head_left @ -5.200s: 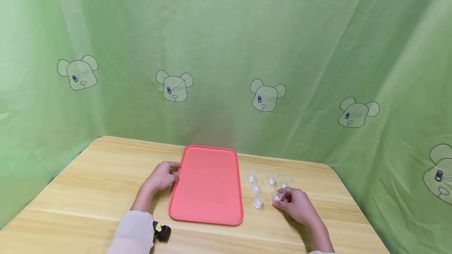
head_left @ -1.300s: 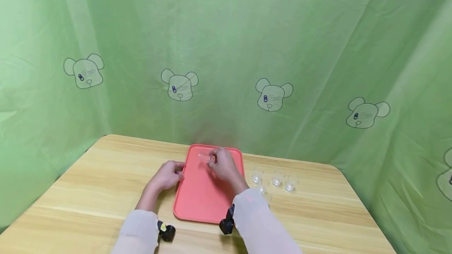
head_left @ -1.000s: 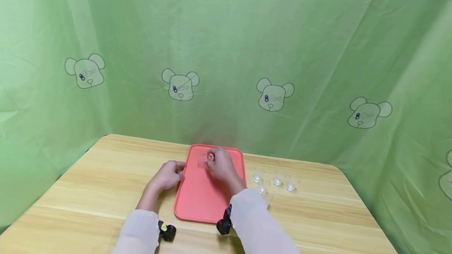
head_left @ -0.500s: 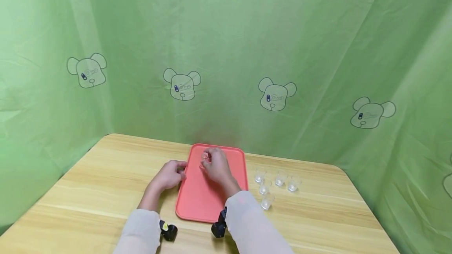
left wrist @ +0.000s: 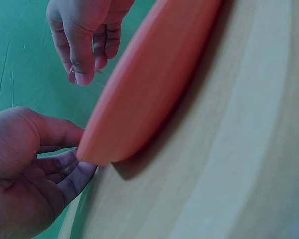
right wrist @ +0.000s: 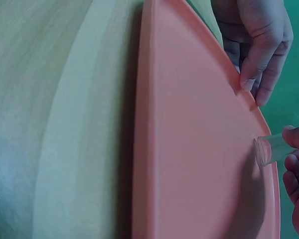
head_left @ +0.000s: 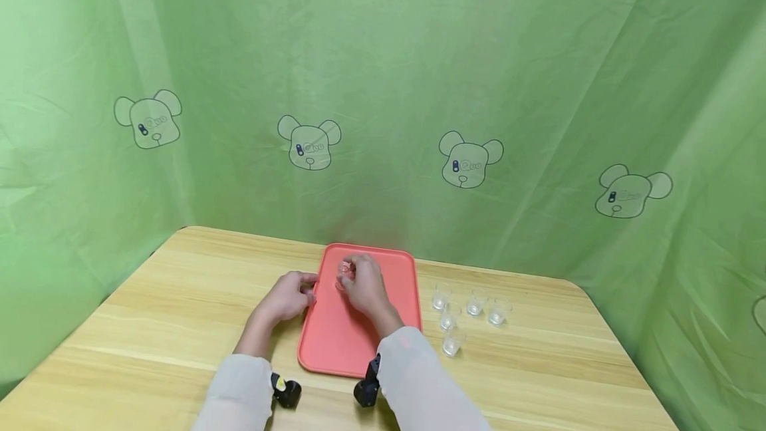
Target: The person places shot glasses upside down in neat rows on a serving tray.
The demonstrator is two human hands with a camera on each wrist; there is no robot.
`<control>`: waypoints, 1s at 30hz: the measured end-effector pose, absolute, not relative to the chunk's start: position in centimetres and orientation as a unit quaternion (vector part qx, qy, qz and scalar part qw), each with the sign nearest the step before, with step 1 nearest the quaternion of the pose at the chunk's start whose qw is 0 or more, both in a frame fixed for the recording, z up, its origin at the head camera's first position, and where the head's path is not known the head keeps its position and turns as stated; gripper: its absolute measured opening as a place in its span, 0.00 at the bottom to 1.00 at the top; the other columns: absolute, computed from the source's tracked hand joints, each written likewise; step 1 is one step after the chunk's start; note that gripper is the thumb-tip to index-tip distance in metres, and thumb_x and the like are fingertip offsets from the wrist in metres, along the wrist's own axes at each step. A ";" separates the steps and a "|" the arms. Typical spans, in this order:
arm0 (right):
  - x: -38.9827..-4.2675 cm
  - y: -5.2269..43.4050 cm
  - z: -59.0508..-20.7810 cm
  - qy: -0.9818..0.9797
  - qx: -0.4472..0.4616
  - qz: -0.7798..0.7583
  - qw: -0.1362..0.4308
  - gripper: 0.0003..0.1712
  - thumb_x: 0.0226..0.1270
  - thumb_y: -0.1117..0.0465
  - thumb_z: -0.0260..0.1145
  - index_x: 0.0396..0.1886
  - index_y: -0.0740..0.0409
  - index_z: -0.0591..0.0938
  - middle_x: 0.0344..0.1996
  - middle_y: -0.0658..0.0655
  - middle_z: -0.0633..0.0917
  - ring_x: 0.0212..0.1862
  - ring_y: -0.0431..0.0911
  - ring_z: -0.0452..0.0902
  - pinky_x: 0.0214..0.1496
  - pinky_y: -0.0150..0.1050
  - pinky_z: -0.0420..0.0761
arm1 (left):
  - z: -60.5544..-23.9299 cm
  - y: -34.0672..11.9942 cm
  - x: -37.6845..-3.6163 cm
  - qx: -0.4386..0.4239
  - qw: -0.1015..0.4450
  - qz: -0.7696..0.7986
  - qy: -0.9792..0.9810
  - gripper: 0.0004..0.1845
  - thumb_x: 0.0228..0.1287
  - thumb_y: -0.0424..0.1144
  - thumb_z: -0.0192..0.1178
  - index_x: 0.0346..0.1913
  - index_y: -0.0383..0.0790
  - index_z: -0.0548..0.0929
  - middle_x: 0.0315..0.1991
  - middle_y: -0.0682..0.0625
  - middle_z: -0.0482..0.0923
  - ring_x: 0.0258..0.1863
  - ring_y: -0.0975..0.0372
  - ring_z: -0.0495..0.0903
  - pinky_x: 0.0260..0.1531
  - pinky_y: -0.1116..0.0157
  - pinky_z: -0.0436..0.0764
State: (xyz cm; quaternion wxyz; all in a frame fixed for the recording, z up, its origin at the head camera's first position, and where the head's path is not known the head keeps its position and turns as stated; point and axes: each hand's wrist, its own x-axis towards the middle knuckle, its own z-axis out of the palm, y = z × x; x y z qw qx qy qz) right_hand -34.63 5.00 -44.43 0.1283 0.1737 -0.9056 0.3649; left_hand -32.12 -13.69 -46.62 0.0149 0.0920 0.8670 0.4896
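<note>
A salmon-pink tray [head_left: 359, 338] lies on the wooden table. My left hand [head_left: 306, 292] holds its left rim; the left wrist view shows the thumb and fingers [left wrist: 74, 174] closed round the rim of the tray [left wrist: 154, 84]. My right hand [head_left: 347, 278] pinches a small clear cup [head_left: 345, 273] low over the tray's far left part. In the right wrist view the cup [right wrist: 270, 149] lies tilted between my right fingertips [right wrist: 295, 167], just above the tray [right wrist: 199, 149]. My left hand's fingers [right wrist: 256, 74] rest on the rim nearby.
Several more small clear cups [head_left: 475, 302] stand on the table [head_left: 149, 324] right of the tray, the nearest cup [head_left: 453, 342] towards me. Green cloth with bear prints [head_left: 469, 161] hangs behind and at both sides. Wrist cameras [head_left: 286, 392] sit on my sleeves.
My right hand picked a cup from the group on the right and brought it over the tray, then lowered it slightly towards the far left part. My left hand stayed on the rim.
</note>
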 end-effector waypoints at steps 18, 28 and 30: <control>-34.5 4.9 -44.9 -0.895 0.159 0.399 0.118 0.06 0.67 0.68 0.71 0.41 0.62 0.84 0.33 0.52 0.77 0.40 0.43 0.72 0.46 0.38 0.77 | -46.4 -13.5 -32.1 0.083 0.018 0.493 0.866 0.28 0.58 0.20 0.59 0.65 0.24 0.77 0.40 0.43 0.85 0.34 0.59 0.81 0.31 0.64 0.81; -34.8 5.6 -44.7 -0.896 0.177 0.396 0.099 0.19 0.65 0.67 0.72 0.55 0.69 0.83 0.36 0.56 0.82 0.40 0.46 0.78 0.48 0.42 0.82 | -46.8 -13.5 -32.3 0.082 0.018 0.494 0.865 0.28 0.57 0.20 0.59 0.64 0.25 0.78 0.41 0.43 0.85 0.33 0.59 0.81 0.30 0.63 0.81; -34.8 5.8 -44.3 -0.895 0.177 0.400 0.083 0.22 0.67 0.66 0.72 0.58 0.69 0.82 0.38 0.58 0.83 0.41 0.47 0.78 0.48 0.43 0.82 | -46.8 -13.5 -32.3 0.081 0.017 0.493 0.866 0.28 0.57 0.20 0.59 0.64 0.25 0.78 0.42 0.43 0.85 0.34 0.60 0.81 0.30 0.64 0.80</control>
